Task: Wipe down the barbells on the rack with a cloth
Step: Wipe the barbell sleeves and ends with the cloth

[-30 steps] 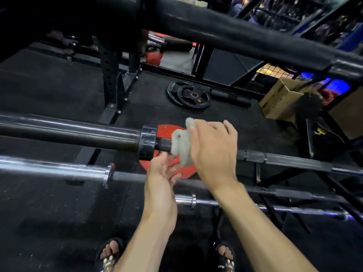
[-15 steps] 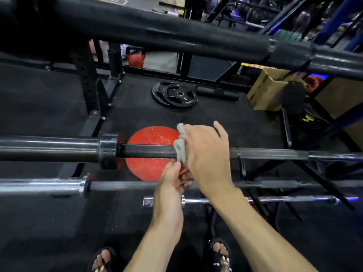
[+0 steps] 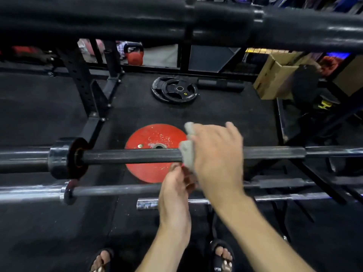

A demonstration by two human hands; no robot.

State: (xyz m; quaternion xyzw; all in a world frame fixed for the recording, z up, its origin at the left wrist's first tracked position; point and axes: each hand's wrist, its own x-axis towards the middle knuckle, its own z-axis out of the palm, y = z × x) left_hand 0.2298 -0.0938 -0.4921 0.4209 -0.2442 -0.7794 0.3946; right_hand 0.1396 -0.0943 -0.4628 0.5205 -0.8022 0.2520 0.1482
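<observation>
A thick black bar (image 3: 176, 20) crosses the far top of my view, bigger and closer than half a second ago. Under it the dark barbell (image 3: 133, 156) I am wiping lies left to right across the middle, with two more barbells nearer me: a grey one (image 3: 117, 190) and a short chrome one (image 3: 147, 204). The collar (image 3: 59, 158) of the dark barbell has slid further left in my view, so more bare shaft shows between it and my hands. The red plate (image 3: 153, 138) on the floor behind the shaft is now almost fully uncovered. Far beyond it lies a black plate (image 3: 174, 90), and at far right a cardboard box (image 3: 275, 75).

My right hand (image 3: 218, 152) is curled over the shaft, clamping the grey cloth (image 3: 187, 152) around it, further right along the bar than before. My left hand (image 3: 174, 191) sits just below, its fingers bent up toward the cloth's lower edge; whether they pinch it I cannot tell.
</observation>
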